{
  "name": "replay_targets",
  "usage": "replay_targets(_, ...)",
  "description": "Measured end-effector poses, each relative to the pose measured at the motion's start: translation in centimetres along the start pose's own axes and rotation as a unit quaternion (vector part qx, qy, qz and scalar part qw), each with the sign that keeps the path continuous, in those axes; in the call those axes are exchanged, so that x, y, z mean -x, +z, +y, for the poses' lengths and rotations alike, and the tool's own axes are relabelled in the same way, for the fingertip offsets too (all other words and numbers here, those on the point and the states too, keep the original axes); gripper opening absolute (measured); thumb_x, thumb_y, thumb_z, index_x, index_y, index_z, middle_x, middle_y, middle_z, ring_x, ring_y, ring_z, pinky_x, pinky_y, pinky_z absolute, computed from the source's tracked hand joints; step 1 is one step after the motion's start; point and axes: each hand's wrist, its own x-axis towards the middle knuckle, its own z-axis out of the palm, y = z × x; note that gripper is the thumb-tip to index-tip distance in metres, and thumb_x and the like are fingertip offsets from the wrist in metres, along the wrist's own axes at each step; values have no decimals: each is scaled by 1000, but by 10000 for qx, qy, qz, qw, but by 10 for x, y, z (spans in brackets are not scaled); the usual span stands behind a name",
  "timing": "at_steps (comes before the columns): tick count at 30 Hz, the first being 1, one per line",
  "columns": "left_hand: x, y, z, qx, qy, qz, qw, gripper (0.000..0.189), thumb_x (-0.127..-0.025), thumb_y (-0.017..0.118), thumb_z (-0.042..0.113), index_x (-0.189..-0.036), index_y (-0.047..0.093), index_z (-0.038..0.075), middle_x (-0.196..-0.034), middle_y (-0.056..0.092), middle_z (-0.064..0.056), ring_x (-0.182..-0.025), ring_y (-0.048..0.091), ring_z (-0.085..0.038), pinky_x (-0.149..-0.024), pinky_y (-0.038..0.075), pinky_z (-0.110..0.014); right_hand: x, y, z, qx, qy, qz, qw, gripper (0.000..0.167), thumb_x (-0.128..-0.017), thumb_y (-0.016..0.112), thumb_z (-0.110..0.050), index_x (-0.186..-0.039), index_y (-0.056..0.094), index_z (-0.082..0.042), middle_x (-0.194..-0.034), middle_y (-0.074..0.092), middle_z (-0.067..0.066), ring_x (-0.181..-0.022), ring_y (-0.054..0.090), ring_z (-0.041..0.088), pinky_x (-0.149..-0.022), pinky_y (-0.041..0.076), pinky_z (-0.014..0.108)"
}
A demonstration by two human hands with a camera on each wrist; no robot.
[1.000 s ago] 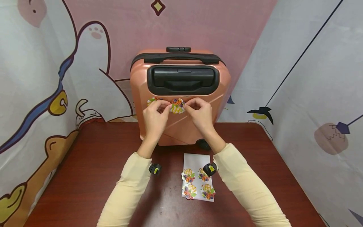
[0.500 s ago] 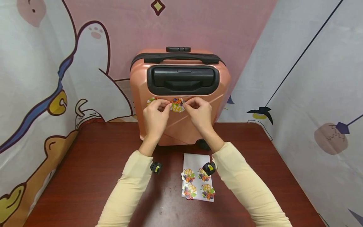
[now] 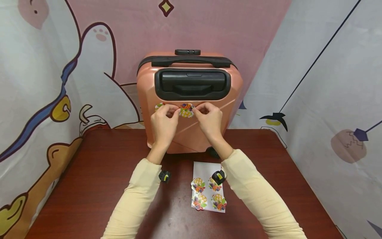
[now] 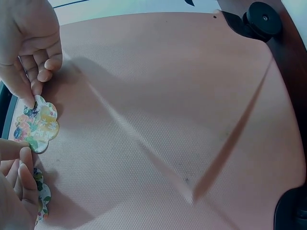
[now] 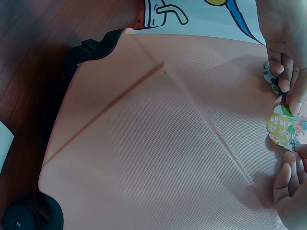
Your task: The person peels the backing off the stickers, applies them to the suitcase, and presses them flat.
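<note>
A scalloped sticker with a fruit and flower print is held against or just off the pink suitcase, below its black handle recess; I cannot tell whether it touches. My left hand pinches its left edge between thumb and forefinger. The opposite edge is pinched by my right hand. Another sticker lies on the suitcase, partly hidden behind the left hand in the left wrist view. On the table, a white sheet carries several similar stickers, some overhanging its edge.
The suitcase stands upright on the dark red-brown table, a black wheel at its lower right. Behind hangs a cartoon-printed cloth. The sheet lies between the forearms, partly under the right wrist camera.
The pinched sticker has shifted up very slightly on the suitcase front. The right wrist has drawn a little to the left; both hands keep their pinch.
</note>
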Motion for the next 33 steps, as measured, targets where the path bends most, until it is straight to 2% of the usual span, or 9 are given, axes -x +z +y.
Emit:
replay_targets(13, 2, 1, -4, -110, 351, 78, 9993, 9, -80, 70, 10, -77, 68, 2, -71, 62, -8, -58, 57, -17, -55, 46, -29, 0, 0, 1, 203, -122, 66, 9997, 12, -77, 71, -7, -71, 66, 2, -64, 63, 12, -56, 57, 20, -50, 40, 20)
replay_targets(18, 5, -4, -6, 101, 303, 49, 9995, 8, -78, 72, 8, -76, 68, 1, -70, 63, -8, -58, 57, -18, -55, 45, -30, 0, -1, 3, 259, -194, 31, 9995, 12, -77, 71, -8, -70, 65, 1, -64, 63, 12, -56, 56, 19, -51, 40, 21)
replay_targets(21, 7, -8, -6, 231, 242, -152, 9993, 8, -77, 72, 7, -77, 68, 1, -71, 64, -9, -59, 58, -18, -55, 46, -30, 0, -2, 4, 258, -154, 8, 9995, 13, -77, 71, -8, -70, 65, 1, -64, 62, 12, -56, 55, 18, -51, 39, 20)
replay_targets(24, 7, -12, -6, 373, 162, -503, 9979, 8, -78, 72, 7, -80, 68, 0, -73, 65, -9, -62, 59, -18, -58, 48, -31, 0, -3, 5, 101, -67, -88, 9999, 12, -77, 71, -7, -72, 65, 2, -65, 63, 13, -57, 56, 18, -50, 40, 20)
replay_targets(28, 6, -14, -6, 572, -37, -976, 9936, 10, -80, 69, 7, -87, 69, -1, -79, 67, -11, -68, 62, -19, -62, 51, -32, 1, -4, 7, -673, 164, -530, 9962, 10, -81, 66, -4, -79, 64, 6, -70, 64, 17, -59, 62, 25, -54, 52, 30)
replay_targets(31, 5, -14, -6, 648, -169, -1213, 9904, 13, -82, 67, 6, -93, 68, -2, -82, 68, -12, -71, 64, -20, -64, 51, -33, 2, -3, 9, -1195, 294, -854, 9887, 10, -84, 63, -1, -84, 63, 9, -75, 65, 21, -64, 65, 32, -59, 53, 41)
replay_targets(33, 5, -15, -6, 675, -225, -1319, 9887, 14, -83, 65, 5, -95, 68, -3, -82, 68, -13, -71, 64, -20, -64, 52, -33, 2, -3, 11, -1331, 306, -983, 9857, 9, -84, 61, 1, -86, 63, 10, -78, 66, 22, -67, 65, 33, -61, 53, 43)
